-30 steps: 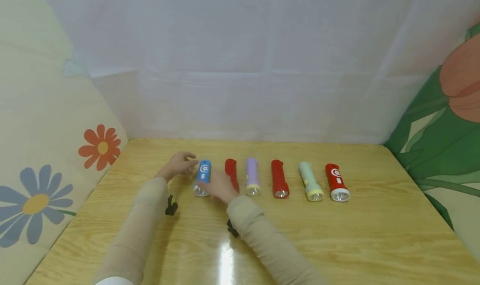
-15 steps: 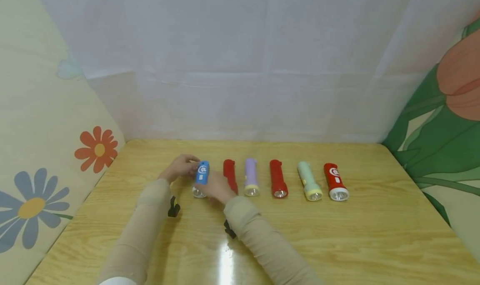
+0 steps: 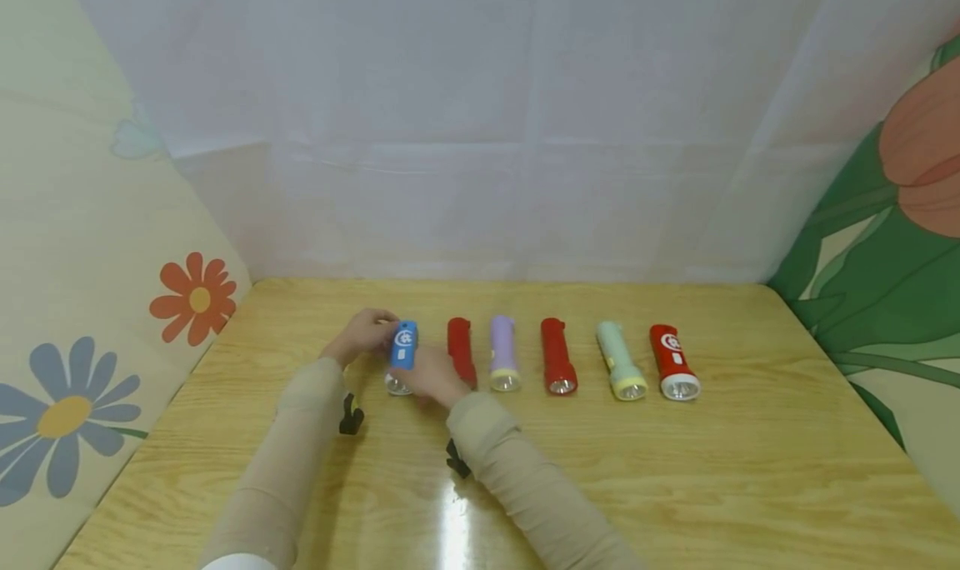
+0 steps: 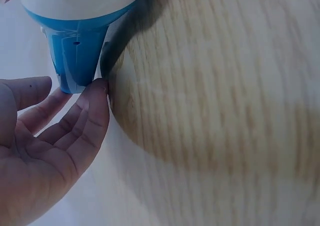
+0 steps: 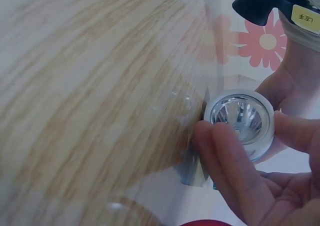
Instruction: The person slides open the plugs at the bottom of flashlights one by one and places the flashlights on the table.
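Note:
At the left end of a row of flashlights is a blue flashlight (image 3: 404,347) with a white lamp head, its lens towards me. My left hand (image 3: 364,335) holds its narrow tail by the fingertips; the left wrist view shows the fingers (image 4: 92,111) curled around the tail's end. From the right, my right hand (image 3: 433,375) grips the lamp head. Thumb and fingers lie on either side of the lens (image 5: 239,117) in the right wrist view. In the head view, the right hand covers part of the lamp head.
To the right lie a red flashlight (image 3: 461,349), a purple one (image 3: 503,349), another red one (image 3: 557,353), a mint green one (image 3: 619,357) and a red-and-white one (image 3: 672,362). They rest on a wooden table (image 3: 675,487). A white cloth (image 3: 480,137) hangs behind.
Both hands have closed in on the blue flashlight, the left at the tail and the right at the lamp head. The other flashlights stay in place.

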### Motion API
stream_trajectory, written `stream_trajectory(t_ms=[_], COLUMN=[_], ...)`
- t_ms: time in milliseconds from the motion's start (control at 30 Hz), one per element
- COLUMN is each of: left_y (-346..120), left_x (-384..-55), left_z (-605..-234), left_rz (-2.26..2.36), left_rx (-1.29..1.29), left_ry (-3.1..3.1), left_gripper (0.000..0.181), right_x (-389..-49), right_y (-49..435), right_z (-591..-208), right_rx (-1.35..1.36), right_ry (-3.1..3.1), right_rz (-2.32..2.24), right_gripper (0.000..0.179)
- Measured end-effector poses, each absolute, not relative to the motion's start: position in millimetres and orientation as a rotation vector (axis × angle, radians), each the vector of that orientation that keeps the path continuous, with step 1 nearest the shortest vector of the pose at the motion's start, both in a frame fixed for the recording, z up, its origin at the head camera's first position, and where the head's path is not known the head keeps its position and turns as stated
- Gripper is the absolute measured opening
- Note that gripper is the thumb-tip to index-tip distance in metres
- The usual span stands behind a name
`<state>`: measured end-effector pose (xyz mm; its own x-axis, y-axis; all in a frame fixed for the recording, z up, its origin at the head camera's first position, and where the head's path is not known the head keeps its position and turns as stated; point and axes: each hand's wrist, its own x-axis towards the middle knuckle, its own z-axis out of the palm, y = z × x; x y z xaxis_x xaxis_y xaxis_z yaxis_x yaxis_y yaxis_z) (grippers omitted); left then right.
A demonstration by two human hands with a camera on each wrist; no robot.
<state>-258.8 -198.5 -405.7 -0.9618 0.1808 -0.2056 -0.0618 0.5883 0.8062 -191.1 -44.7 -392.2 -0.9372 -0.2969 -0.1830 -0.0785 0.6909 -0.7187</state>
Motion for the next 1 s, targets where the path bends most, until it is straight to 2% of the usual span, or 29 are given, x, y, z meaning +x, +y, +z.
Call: stream_trajectory(t_ms=[467, 733, 1000], left_y=[-207, -210, -209], left_x=[-251, -249, -249], left_z=[-401, -400, -401], left_rz=[1.446, 1.586, 1.763], left_rx=[0.114, 0.178, 0.160], left_ry=[2.553, 2.468, 2.392], left_gripper=[0.029, 0.033, 0.034], right_x=[-190, -188, -188], right_y=[-46, -46, -45], right_z=[-391, -391, -391], right_rx=[-0.352, -0.332, -0.362], right_ry=[2.706, 2.669, 2.730], right_rz=[-0.991, -1.041, -1.003], right_gripper=[0.031, 0.028, 0.035])
